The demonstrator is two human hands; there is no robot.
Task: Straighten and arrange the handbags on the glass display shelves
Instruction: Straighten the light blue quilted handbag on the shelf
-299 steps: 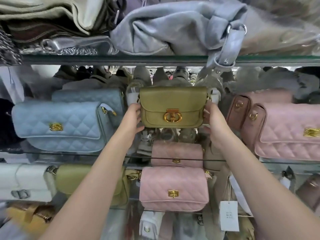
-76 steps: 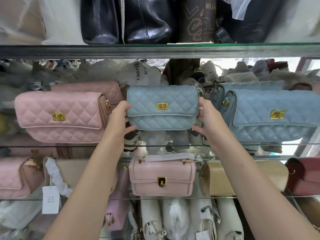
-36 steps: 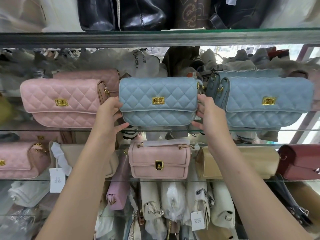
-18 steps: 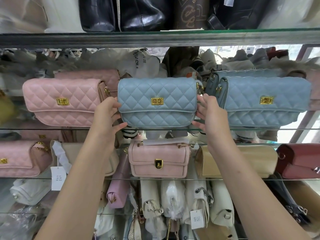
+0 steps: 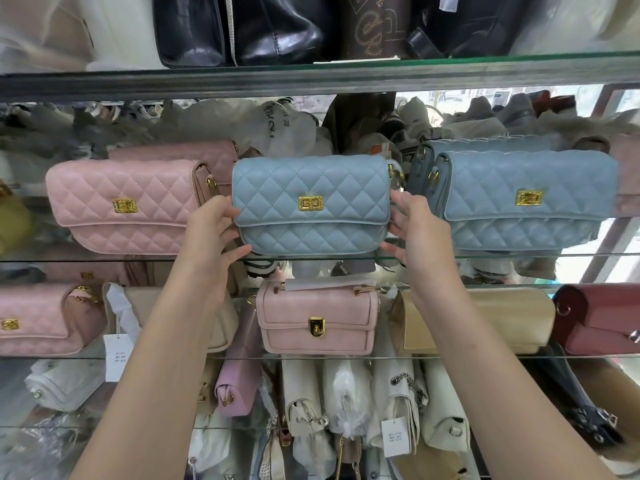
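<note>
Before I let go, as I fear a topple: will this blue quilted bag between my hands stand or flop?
Probably stands: the blue quilted bag keeps a boxy shape, base apparently on the glass shelf. Likely light: fingers alone steady it. May slide on smooth glass.

It is bright and soft, with no dark shadows. Daylight shines in up and right of the blue bag point(image 5: 311, 206). That bag looks sharp. Far left of it, things go blurry, and the shelf point(image 5: 207, 85) above it bends.
</note>
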